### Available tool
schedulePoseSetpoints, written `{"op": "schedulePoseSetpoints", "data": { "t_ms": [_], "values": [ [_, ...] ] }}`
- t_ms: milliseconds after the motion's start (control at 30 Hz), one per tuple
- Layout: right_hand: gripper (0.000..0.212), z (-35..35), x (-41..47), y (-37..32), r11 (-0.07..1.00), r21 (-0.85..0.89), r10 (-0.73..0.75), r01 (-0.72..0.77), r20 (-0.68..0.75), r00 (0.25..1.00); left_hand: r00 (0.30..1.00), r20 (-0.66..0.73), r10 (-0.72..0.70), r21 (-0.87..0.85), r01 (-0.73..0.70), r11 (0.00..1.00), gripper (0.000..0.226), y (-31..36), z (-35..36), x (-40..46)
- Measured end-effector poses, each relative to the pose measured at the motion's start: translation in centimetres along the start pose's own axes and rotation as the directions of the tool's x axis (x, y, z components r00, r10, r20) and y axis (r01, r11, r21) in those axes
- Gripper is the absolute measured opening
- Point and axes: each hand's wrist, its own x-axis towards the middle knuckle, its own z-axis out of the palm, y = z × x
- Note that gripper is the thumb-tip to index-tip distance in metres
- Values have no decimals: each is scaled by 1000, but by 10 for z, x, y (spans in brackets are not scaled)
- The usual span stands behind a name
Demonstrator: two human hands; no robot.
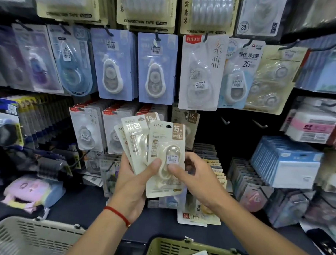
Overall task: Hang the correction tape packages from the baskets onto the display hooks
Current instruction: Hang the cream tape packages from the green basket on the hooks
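My left hand (132, 181) grips a fanned stack of cream correction tape packages (134, 137) in front of the display wall. My right hand (191, 174) pinches the front package (168, 138) of that stack at its blister, with my left thumb also on it. Two bare display hooks (225, 122) (260, 125) stick out of the dark panel to the right of the packages. A green basket (179, 248) sits at the bottom centre and a beige basket (32, 240) at the bottom left.
Hooks all over the wall carry other correction tape packs, blue ones (114, 64) above and white ones (201, 72) to the right. Blue boxes (286, 161) stand on the right. A pink pouch (30, 191) lies on the left shelf.
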Motion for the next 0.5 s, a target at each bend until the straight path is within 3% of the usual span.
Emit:
{"op": "schedulePoseSetpoints", "data": {
  "t_ms": [167,300,500],
  "values": [
    [34,-4,1,4,997,78,7,1,-107,994,999,10,-32,-38,32,999,56,-1,-1,2],
    [32,-12,5,4,995,94,-4,31,-280,960,996,-88,9,79,-3,997,49,-3,-10,3],
    [31,-13,10,-1,990,131,-10,55,-325,946,996,-81,49,159,-36,987,48,-4,-17,3]
  ]
}}
